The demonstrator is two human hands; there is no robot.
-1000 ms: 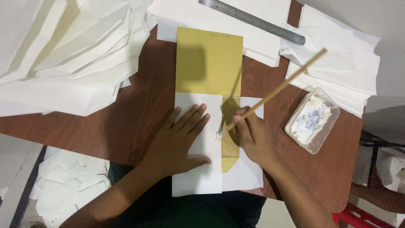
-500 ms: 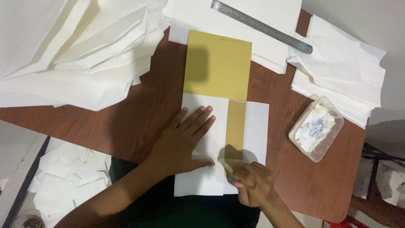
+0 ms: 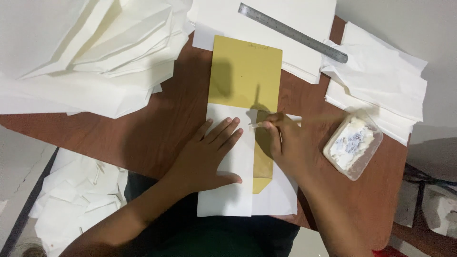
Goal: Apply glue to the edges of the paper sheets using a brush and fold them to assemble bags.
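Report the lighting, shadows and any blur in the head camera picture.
Head view: light is even and soft, with no harsh glare, only a faint sheen on the steel ruler. The right hand casts a dark shadow onto the gold card; the left hand shades the brown table beside it. The thin stick at the right fingertips is motion-blurred; the rest is reasonably sharp.

One head-worn camera looks almost straight down at the brown table (image 3: 157, 123) from close above (the person's own arms enter from the bottom edge); floor shows at both sides.
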